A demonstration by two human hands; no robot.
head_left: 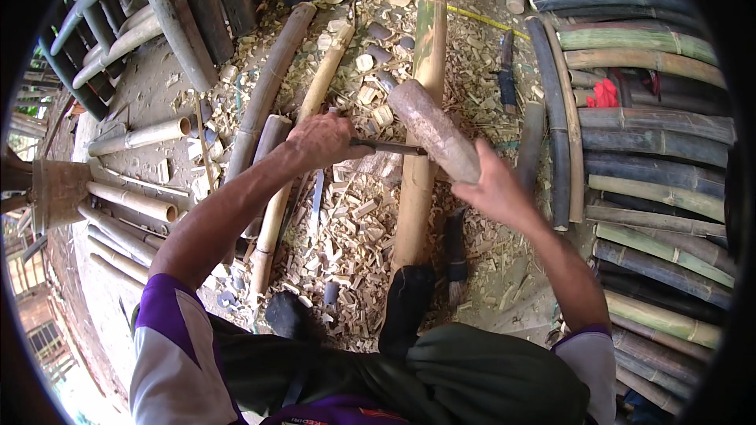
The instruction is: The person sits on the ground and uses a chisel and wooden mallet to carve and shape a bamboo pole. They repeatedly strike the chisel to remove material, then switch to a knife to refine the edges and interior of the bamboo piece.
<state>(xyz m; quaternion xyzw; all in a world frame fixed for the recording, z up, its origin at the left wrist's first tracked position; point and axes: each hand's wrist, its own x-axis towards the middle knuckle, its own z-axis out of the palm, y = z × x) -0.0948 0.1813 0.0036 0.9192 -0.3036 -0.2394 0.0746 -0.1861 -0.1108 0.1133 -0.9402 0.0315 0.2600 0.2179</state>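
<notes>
A long yellowish bamboo pole lies lengthwise in front of me, its near end by my dark-covered foot. My left hand is closed round a chisel, held crosswise so that its dark metal blade reaches the pole. In my right hand is a thick, pale, club-shaped wooden mallet, gripped at its near end. The mallet slants up and left over the pole, its head just above the chisel blade in the picture. Whether mallet and chisel touch, I cannot tell.
Wood chips cover the ground around the pole. Bamboo lengths are stacked along the right, with a red cloth among them. More poles lie at left. A dark-wrapped tool and a yellow tape lie beyond my right hand.
</notes>
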